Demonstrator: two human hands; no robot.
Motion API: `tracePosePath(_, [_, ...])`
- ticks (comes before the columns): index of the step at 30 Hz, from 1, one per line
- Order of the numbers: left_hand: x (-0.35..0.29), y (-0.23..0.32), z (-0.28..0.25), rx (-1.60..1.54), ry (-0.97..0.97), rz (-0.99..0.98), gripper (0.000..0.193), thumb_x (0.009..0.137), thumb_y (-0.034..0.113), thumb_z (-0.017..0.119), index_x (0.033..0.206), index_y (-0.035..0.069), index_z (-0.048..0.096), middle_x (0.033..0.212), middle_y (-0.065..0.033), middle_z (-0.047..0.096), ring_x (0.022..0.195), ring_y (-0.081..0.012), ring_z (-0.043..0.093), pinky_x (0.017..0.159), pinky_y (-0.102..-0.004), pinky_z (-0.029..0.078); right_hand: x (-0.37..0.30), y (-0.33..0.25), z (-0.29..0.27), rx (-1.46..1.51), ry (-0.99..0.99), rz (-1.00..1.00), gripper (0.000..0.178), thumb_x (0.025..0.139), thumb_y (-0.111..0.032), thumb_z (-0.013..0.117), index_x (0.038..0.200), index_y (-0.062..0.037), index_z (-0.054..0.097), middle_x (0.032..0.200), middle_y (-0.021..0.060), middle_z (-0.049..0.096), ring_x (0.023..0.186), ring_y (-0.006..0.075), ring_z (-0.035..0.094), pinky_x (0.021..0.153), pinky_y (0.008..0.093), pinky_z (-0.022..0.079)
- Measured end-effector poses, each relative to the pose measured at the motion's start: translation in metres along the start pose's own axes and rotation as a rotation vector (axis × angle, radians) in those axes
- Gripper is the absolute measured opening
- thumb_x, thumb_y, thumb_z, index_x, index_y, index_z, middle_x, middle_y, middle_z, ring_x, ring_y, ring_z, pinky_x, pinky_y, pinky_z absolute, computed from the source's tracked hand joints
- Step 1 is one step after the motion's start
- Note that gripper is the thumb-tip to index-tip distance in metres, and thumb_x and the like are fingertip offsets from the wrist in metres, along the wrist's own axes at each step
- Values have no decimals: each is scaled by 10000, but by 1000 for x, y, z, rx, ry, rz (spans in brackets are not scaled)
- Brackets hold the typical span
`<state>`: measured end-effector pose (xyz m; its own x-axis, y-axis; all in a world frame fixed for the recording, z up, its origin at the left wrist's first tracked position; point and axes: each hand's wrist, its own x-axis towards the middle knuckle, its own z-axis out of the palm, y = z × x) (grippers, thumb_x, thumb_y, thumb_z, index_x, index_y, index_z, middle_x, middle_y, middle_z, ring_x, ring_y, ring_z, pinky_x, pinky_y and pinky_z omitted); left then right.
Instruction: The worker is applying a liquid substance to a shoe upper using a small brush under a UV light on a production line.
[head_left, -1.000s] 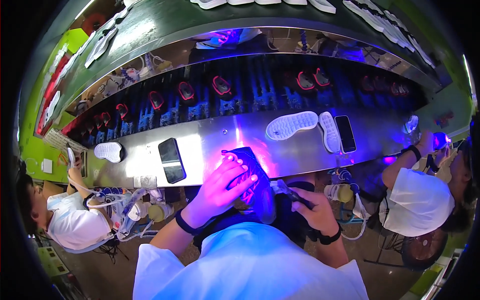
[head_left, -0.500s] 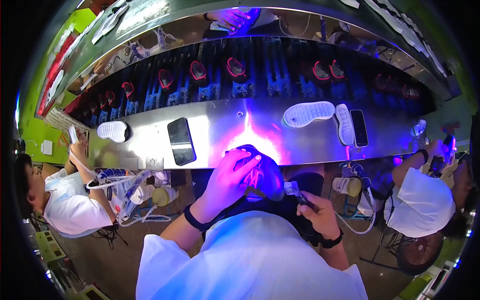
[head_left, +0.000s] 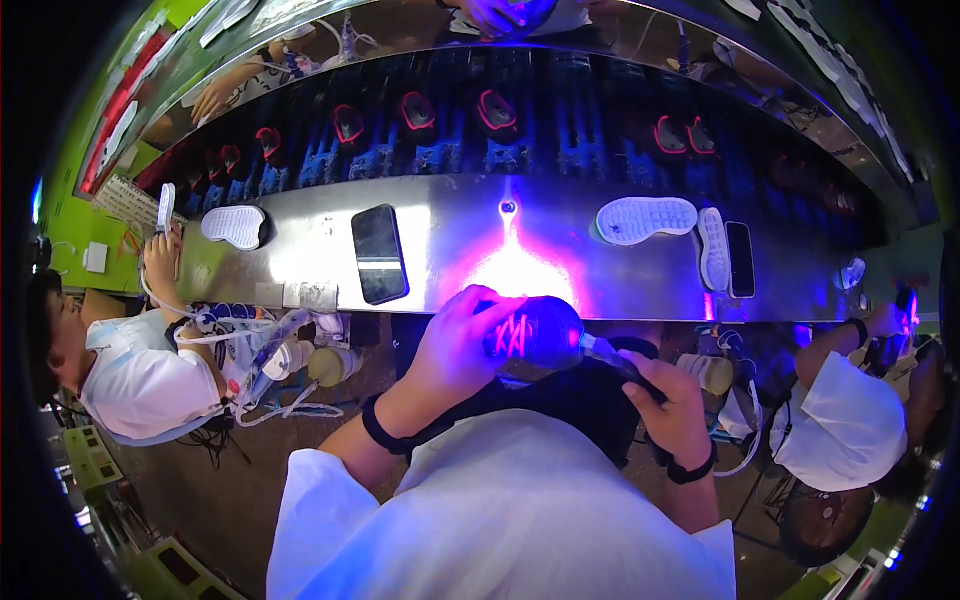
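The shoe point(head_left: 550, 332) (mostly dark) shows crossed, pinkish-red laces point(head_left: 514, 337).

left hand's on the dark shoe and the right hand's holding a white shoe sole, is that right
Not quite: the right hand holds a dark-handled brush, as the head view shows. The left hand is on the dark shoe.

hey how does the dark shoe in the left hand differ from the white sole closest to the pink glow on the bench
The dark shoe looks nearly black with glowing red-pink lacing; the white sole is pale with a patterned tread. The dark shoe is gripped by the left hand, while nothing holds the white sole. The white sole lies tread up on the metal bench; the dark shoe is at its near edge.
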<state>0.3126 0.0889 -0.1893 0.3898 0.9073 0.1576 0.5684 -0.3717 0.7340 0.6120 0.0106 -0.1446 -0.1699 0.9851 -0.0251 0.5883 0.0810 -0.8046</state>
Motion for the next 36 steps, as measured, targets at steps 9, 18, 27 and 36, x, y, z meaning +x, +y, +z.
tracePosePath(9, [20, -3, -3, -283, -334, -123, 756, 562, 128, 959, 1277, 87, 716, 1080, -126, 693, 988, -292, 688, 907, -408, 558, 18, 18, 0, 13, 51, -32, 423, 898, -61, 767, 1315, -61, 695, 862, 115, 664, 730, 198, 616, 676, 309, 483])
tracePosePath(18, [44, 24, 17, -928, -601, -600, 812, 729, 21, 924, 1458, 15, 568, 1114, -69, 722, 921, -177, 716, 892, -334, 586, 19, 50, -4, 480, 36, 247, 431, 959, -43, 699, 1386, -24, 648, 1001, 72, 724, 859, 122, 663, 809, 290, 545])
tracePosePath(27, [34, 29, 19, -949, -601, -489, 791, 743, 37, 930, 1447, 2, 571, 1150, -38, 725, 991, -134, 702, 926, -319, 571, 29, 38, -16, 345, 74, 130, 437, 918, -38, 730, 1349, -4, 664, 1189, 134, 751, 1075, 181, 694, 994, 321, 506])
tracePosePath(36, [19, 12, 12, -998, -532, -355, 623, 817, 113, 900, 1368, 18, 626, 1196, -30, 721, 1113, -121, 664, 1031, -321, 510, 28, 27, -10, 297, -46, 52, 487, 905, 22, 702, 1388, 15, 637, 1191, 103, 737, 1071, 140, 660, 964, 292, 507])
